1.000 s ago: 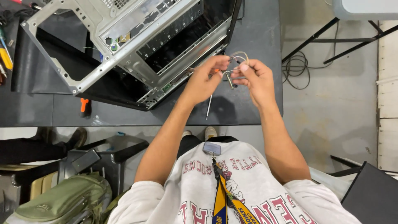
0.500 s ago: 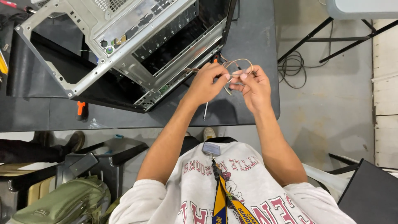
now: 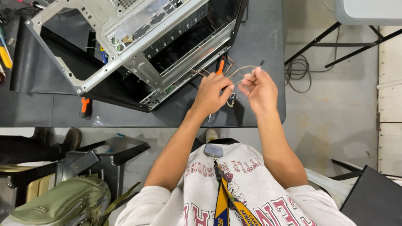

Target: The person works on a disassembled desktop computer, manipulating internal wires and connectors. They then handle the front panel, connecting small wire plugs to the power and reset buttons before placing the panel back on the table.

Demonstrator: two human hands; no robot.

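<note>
We see thin cable bundle [image 3: 234,73] held over dark table [image 3: 268,33], centre of frame, just right of open computer case [image 3: 125,37].

Left hand [image 3: 211,92] pinched shut on cable near its looped middle. Right hand [image 3: 260,88] fingertips closed on same cable, dark connector end [image 3: 261,63] sticking up past them.

Our judgement: cable being sorted in hand; that end not yet plugged in. Far ends run toward case; we cannot tell if attached.

Orange-handled tool [image 3: 220,66] lies beside case; another orange tool [image 3: 85,104] at table front edge.
</note>
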